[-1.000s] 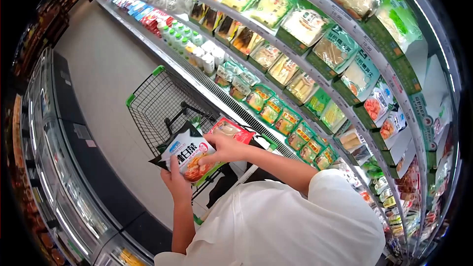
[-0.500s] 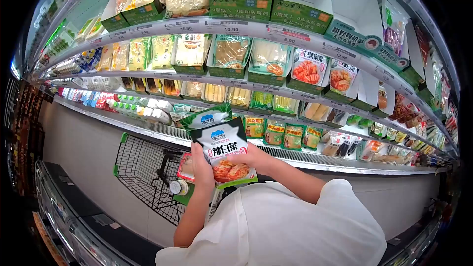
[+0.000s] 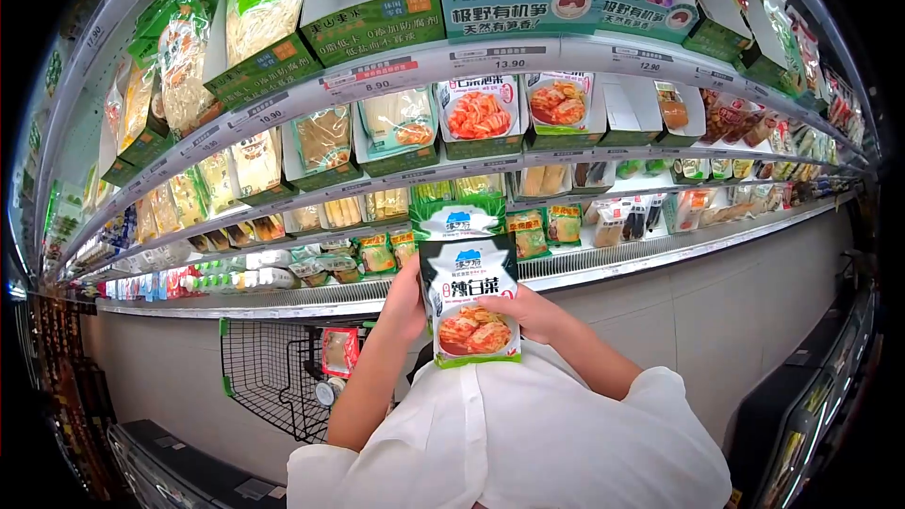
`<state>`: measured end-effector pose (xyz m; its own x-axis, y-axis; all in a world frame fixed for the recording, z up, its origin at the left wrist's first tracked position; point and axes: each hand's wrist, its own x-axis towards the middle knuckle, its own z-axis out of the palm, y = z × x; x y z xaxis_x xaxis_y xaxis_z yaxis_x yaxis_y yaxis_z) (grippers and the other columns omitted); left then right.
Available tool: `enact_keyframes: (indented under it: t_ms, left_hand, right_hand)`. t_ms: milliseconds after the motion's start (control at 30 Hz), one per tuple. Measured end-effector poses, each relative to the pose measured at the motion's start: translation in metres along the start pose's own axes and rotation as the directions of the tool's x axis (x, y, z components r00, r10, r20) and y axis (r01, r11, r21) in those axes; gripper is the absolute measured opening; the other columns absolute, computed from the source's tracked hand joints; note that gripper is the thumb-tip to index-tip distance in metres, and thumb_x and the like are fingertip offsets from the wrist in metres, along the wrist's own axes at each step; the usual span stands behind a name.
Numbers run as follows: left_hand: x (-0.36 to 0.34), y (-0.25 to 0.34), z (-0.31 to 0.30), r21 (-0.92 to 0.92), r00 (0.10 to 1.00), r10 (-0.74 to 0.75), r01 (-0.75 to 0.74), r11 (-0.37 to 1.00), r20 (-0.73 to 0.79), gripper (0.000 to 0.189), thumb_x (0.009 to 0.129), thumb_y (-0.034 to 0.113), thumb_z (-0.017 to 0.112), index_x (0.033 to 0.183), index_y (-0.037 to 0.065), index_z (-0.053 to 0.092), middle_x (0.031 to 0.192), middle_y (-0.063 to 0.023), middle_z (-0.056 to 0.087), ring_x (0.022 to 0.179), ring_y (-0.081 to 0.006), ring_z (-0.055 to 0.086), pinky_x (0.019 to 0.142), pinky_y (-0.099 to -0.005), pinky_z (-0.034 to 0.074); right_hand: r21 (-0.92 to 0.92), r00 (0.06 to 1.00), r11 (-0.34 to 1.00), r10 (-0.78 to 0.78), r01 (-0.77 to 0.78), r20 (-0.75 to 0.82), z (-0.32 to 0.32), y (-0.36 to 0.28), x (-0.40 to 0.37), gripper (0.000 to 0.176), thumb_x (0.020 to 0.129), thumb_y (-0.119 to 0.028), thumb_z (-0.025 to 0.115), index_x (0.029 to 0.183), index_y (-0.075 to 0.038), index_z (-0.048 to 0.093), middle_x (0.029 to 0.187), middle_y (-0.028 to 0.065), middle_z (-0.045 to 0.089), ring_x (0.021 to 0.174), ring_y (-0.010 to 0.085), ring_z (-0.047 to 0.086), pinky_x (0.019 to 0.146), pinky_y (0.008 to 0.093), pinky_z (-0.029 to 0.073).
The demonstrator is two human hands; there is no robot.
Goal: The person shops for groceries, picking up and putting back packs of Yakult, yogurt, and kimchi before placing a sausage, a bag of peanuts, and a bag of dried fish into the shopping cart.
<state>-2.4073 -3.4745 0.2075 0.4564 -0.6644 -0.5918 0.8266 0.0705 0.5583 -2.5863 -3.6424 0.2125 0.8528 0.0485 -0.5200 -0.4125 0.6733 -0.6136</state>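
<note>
A black-and-white kimchi packet [image 3: 471, 297] is held upright in front of my chest, its front showing red-dressed cabbage. Behind it a green-topped packet [image 3: 459, 217] sticks out above, mostly covered. My right hand [image 3: 533, 313] grips the kimchi packet's right side, thumb across the front. My left hand [image 3: 406, 303] is closed at the left edge of the two packets; its fingertips are hidden behind them, so which packet each finger touches cannot be made out.
Refrigerated shelves ahead carry packaged foods, including kimchi packs [image 3: 479, 108] in a carton, and green-yellow bags [image 3: 564, 224] lower down. A black wire shopping cart [image 3: 259, 372] stands at left, with a red-edged package [image 3: 339, 352] and a white-lidded jar [image 3: 328, 391] by it.
My view has swung right along the shelves, which now appear shifted left. The two packets have turned from tilted to nearly upright, with both hands still on them.
</note>
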Motion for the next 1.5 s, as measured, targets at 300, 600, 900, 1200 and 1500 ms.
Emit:
enact_keyframes:
  t_ms: [300,600,900,1200,1500]
  left_hand:
    - [0.034,0.048,0.051,0.061,0.929,0.369,-0.369,0.927,0.017,0.03,0.119,0.031,0.059,0.129,0.004,0.069,0.129,-0.0051,0.075,0.113,-0.0141,0.071,0.104,-0.0341,0.056]
    - [0.101,0.155,0.129,0.258,0.847,0.528,-0.525,0.811,0.064,0.031,0.118,0.027,0.055,0.132,0.0,0.063,0.125,-0.0058,0.072,0.114,-0.016,0.068,0.107,-0.0356,0.052]
    - [0.197,0.173,0.164,0.391,0.744,0.664,-0.635,0.666,0.078,0.051,0.115,0.023,0.062,0.161,0.004,0.051,0.162,-0.0103,0.057,0.146,-0.0234,0.053,0.123,-0.0401,0.042]
    - [0.192,0.143,0.157,0.702,0.659,0.751,-0.552,0.45,0.036,0.04,0.111,0.021,0.054,0.141,-0.004,0.065,0.14,-0.0243,0.071,0.124,-0.0358,0.067,0.11,-0.0437,0.049]
    - [0.143,0.136,0.203,0.804,0.464,0.67,-0.186,-0.565,0.579,0.04,0.103,0.034,0.071,0.121,-0.002,0.074,0.143,-0.0332,0.065,0.128,-0.0471,0.063,0.11,-0.0588,0.044]
  right_hand:
    - [-0.124,0.948,0.974,-0.212,0.187,-0.236,-0.035,0.001,-0.062,0.046,0.107,-0.019,0.078,0.148,-0.002,0.064,0.137,0.007,0.075,0.124,0.0149,0.071,0.109,0.0364,0.058]
    - [-0.058,0.677,0.727,-0.663,0.685,-0.32,-0.113,-0.213,-0.053,0.045,0.113,-0.02,0.065,0.151,0.002,0.058,0.144,0.0121,0.072,0.129,0.0233,0.073,0.11,0.0428,0.06]
    - [-0.231,0.709,0.747,-0.665,0.623,-0.237,-0.18,-0.347,0.051,0.024,0.101,-0.001,0.073,0.125,0.002,0.072,0.124,0.0106,0.074,0.11,0.0238,0.073,0.1,0.041,0.059]
    - [-0.739,0.411,0.547,-0.824,0.394,-0.391,-0.153,-0.306,0.083,0.033,0.096,-0.01,0.063,0.124,0.008,0.068,0.12,0.0203,0.072,0.109,0.0337,0.068,0.101,0.0451,0.051]
    - [-0.882,0.146,-0.468,-0.878,-0.054,0.456,-0.115,-0.284,0.068,0.05,0.099,-0.022,0.071,0.147,-0.01,0.064,0.132,0.0224,0.065,0.131,0.0464,0.055,0.114,0.0626,0.042]
